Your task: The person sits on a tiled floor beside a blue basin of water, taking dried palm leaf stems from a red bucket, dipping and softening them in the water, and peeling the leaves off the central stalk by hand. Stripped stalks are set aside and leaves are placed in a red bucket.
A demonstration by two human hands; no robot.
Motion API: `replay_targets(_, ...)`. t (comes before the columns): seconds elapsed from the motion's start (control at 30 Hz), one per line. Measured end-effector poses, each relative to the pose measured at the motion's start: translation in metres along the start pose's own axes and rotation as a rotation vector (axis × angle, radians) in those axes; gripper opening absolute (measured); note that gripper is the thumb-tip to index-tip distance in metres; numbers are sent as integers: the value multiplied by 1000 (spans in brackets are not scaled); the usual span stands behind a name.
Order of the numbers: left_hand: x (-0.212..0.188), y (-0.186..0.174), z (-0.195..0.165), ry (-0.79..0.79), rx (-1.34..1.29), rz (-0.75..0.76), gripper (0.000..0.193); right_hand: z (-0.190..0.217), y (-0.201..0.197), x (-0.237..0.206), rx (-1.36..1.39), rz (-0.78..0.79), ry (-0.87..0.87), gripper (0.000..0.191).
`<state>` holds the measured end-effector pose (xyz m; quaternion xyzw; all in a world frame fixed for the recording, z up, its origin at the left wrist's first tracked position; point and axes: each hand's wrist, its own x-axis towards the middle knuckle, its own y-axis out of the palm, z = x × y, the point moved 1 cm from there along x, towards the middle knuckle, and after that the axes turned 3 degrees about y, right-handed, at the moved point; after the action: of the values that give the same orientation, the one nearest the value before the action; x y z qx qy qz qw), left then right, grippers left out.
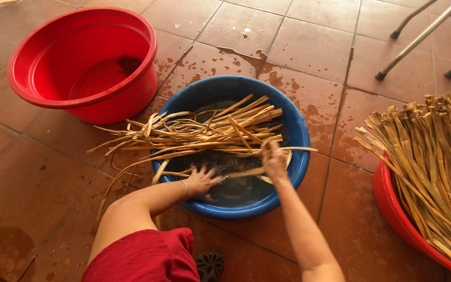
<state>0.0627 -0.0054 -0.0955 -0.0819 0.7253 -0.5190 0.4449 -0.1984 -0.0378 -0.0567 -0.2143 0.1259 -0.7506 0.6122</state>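
Observation:
A blue basin (298, 130) stands on the tiled floor with dark water in it. A bundle of long tan plant strips (199, 133) lies across its rim and hangs over the left side. My right hand (274, 163) is closed around one strip (244, 173) above the water, near the basin's right side. My left hand (202, 180) is spread with fingers apart at the water's surface, touching the same strip's other end. A thin bracelet is on my left wrist.
A large red tub (79, 57) with a little water stands at the upper left. A red basin (392, 214) heaped with dry strips (434, 162) sits at the right. Metal legs (418, 36) stand at the top right. The floor tiles are wet and splashed.

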Motion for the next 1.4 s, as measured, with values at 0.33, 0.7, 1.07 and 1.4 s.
replay_targets(0.33,7,21,64,-164,0,7,26,-7,73,-32,17,1004,202,25)
replay_targets(0.7,24,-64,-12,44,-681,-429,34,23,35,3,-819,554,-191,26)
replay_targets(1.07,32,-176,-97,690,-1639,-523,92,76,-63,30,724,35,150,35)
replay_targets(1.4,68,-226,-112,603,-1194,-992,3,62,-121,-3,953,389,136,54)
